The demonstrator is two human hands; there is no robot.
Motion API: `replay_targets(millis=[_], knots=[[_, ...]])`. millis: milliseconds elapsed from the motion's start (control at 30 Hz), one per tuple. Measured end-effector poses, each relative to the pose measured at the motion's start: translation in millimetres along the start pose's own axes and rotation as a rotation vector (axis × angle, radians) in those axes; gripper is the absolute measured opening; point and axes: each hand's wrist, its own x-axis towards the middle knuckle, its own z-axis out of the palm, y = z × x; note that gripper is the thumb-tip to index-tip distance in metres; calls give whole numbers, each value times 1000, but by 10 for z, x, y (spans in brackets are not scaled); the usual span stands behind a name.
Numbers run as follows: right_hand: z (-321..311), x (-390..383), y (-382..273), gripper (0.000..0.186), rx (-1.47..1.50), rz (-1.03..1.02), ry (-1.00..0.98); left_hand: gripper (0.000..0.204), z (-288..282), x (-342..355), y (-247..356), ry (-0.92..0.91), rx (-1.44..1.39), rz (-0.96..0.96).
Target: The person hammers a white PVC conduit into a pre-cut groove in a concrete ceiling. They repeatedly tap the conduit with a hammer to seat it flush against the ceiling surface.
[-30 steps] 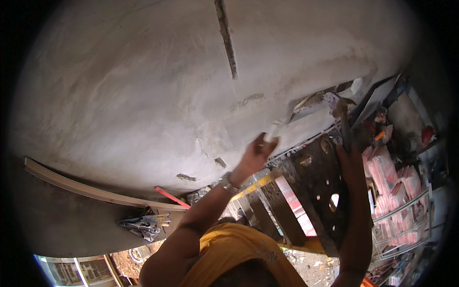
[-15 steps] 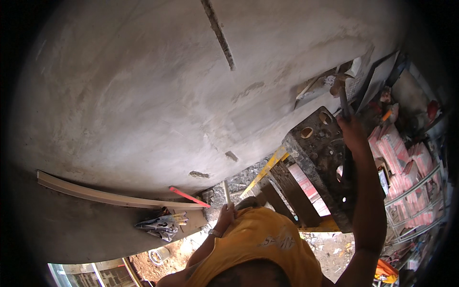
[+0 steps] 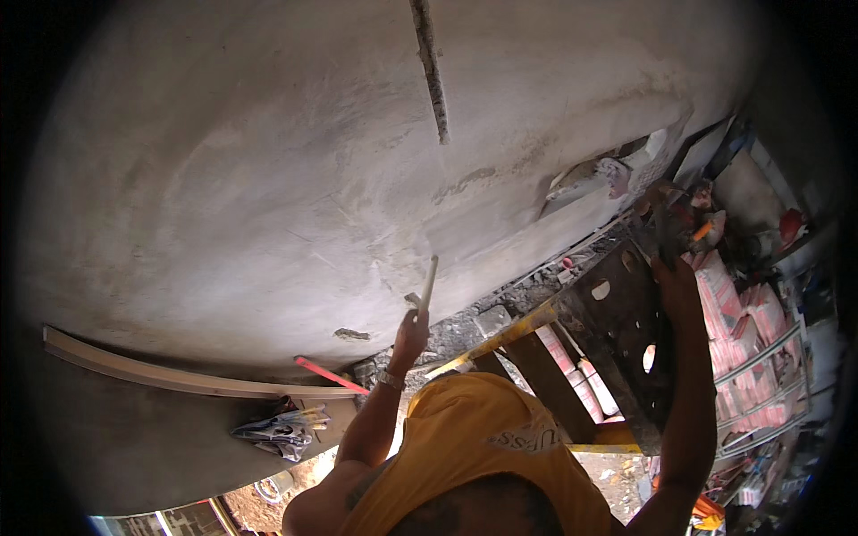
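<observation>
My left hand (image 3: 411,338) is closed around a pale, rod-like chisel (image 3: 430,281), which points up in front of the grey plastered wall (image 3: 268,196). Whether its end touches the wall I cannot tell. Close beside that hand is a small chipped hollow (image 3: 412,299) in the plaster, with another hollow (image 3: 351,334) to its left. Out to the right, my right hand (image 3: 677,281) grips the handle of a hammer (image 3: 661,219). The hammer's head looks dark against the clutter behind it.
A long groove (image 3: 431,71) runs down the upper wall; an opening (image 3: 581,183) lies at right. A yellow-edged platform with a holed dark board (image 3: 617,330) stands below. Pink-and-white packages (image 3: 724,304) are stacked at right. A red bar (image 3: 331,375) and tool bag (image 3: 281,431) are at left.
My left hand has risen with the chisel, from beside my body to in front of the wall. The right hand and hammer have shifted slightly down and right. The view has moved a little.
</observation>
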Motion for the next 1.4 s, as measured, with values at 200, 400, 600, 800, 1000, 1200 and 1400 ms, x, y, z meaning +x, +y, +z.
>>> replay_targets(millis=[200,400,600,800,1000,1200,1400], knots=[[-240,-35,-442,36,-68,-67,24,37,-122,614,769,89,-35,157],[-232,320,-1162,25,227,-273,2,29,-23,1096,1524,155,67,457],[215,1184,-1547,30,114,-375,-102,27,356,1638,1783,247,98,543],[1214,1613,-1363,32,264,-364,-346,23,608,1690,1958,339,128,436],[1562,1783,-1509,25,670,-253,-542,21,579,1798,2076,454,144,436],[1853,1751,-1368,24,680,-269,-488,25,552,1949,2167,475,146,442],[1948,1854,-1303,24,584,-528,-321,27,608,2079,2144,383,205,320]])
